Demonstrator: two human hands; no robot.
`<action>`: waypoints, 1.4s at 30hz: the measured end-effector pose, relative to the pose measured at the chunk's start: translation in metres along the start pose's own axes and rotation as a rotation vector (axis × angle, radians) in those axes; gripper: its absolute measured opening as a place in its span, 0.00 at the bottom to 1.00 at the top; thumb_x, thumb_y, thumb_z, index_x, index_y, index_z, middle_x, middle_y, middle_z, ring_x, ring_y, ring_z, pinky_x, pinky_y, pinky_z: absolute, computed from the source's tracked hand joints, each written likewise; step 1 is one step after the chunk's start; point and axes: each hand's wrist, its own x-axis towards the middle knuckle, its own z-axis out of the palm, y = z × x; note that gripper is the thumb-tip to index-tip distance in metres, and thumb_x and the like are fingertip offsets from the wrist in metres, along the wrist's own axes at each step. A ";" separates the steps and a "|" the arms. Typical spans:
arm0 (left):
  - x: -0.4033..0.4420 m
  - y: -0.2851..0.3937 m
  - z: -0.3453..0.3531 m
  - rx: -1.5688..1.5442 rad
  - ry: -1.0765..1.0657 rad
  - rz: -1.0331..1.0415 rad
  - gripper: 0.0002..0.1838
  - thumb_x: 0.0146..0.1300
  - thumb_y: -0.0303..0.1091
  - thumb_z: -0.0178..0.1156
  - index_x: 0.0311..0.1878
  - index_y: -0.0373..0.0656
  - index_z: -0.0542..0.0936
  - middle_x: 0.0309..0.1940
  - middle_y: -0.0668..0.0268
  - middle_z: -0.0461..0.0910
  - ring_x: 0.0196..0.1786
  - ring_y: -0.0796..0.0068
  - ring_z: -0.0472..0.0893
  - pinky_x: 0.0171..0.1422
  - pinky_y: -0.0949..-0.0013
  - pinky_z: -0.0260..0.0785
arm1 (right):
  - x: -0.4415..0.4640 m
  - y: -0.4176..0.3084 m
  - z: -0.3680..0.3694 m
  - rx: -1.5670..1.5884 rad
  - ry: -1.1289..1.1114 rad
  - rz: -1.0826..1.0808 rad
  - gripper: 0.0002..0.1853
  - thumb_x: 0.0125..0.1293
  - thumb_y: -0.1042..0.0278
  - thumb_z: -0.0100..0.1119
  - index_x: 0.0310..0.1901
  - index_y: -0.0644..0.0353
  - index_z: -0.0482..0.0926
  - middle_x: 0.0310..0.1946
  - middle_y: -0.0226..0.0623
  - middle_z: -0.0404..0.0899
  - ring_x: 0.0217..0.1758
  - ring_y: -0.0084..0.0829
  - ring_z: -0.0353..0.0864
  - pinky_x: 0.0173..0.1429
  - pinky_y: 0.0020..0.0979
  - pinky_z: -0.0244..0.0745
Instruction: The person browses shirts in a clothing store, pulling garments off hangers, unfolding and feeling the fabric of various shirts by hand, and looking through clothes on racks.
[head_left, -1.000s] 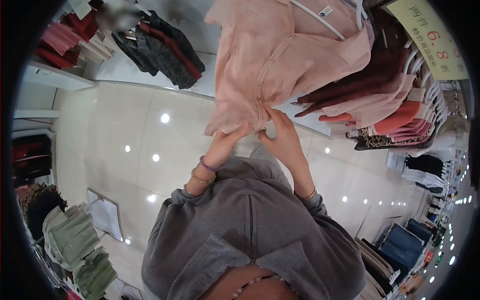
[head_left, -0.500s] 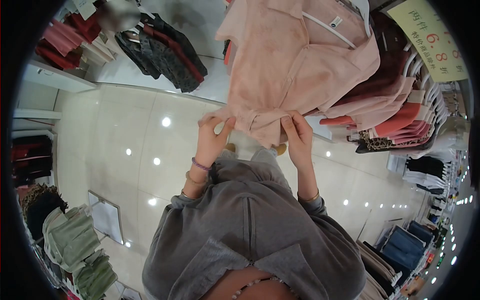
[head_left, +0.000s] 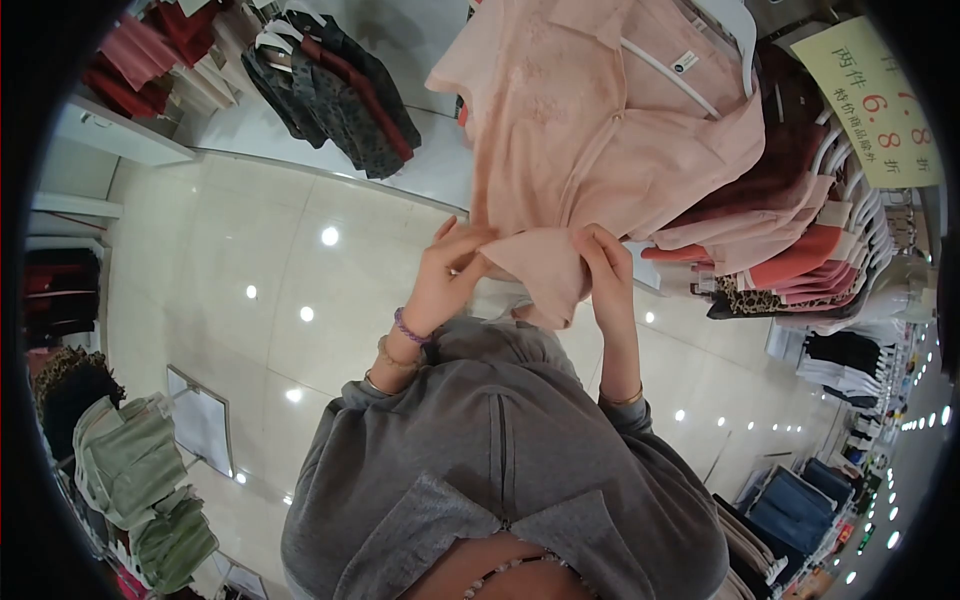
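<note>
A pale pink shirt (head_left: 570, 130) hangs open-necked on a white hanger (head_left: 668, 72) at the top centre. My left hand (head_left: 447, 270) pinches the left side of its lower hem between thumb and fingers, with one finger lifted. My right hand (head_left: 607, 268) grips the right side of the hem, thumb against the cloth. Between the two hands, a folded flap of the shirt hangs down, its underside facing up. Bracelets circle my left wrist and one bangle circles my right.
Reddish and pink garments (head_left: 790, 240) hang on a rack at right, below a yellow sign (head_left: 868, 105). Dark jackets (head_left: 340, 95) hang at upper left. Green clothes (head_left: 130, 455) and a framed mirror (head_left: 200, 425) stand at lower left. Folded jeans (head_left: 795, 505) lie at lower right.
Both hands have moved from close together to apart along the hem. The hem, at first bunched, is now turned up, its flap hanging between them. The left hand has since shifted slightly right.
</note>
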 end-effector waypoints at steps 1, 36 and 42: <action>-0.002 0.000 0.000 -0.149 0.003 -0.107 0.07 0.60 0.26 0.55 0.40 0.37 0.78 0.33 0.68 0.77 0.37 0.78 0.74 0.47 0.74 0.63 | 0.001 0.005 -0.001 -0.107 0.013 -0.024 0.09 0.66 0.68 0.52 0.33 0.65 0.75 0.26 0.24 0.69 0.31 0.15 0.65 0.37 0.18 0.61; -0.009 0.062 -0.004 -0.091 -0.111 -0.158 0.10 0.52 0.28 0.67 0.32 0.37 0.74 0.26 0.71 0.74 0.30 0.85 0.69 0.34 0.79 0.63 | -0.014 0.047 0.010 -0.281 0.003 -0.073 0.15 0.48 0.80 0.50 0.40 0.65 0.78 0.30 0.37 0.78 0.33 0.33 0.74 0.38 0.27 0.66; -0.008 -0.006 0.011 -0.277 -0.382 -0.124 0.15 0.55 0.32 0.64 0.44 0.37 0.78 0.38 0.60 0.79 0.40 0.72 0.76 0.47 0.72 0.67 | -0.019 0.027 -0.018 0.702 -0.215 0.550 0.17 0.50 0.76 0.44 0.40 0.74 0.75 0.33 0.38 0.79 0.34 0.26 0.77 0.39 0.26 0.72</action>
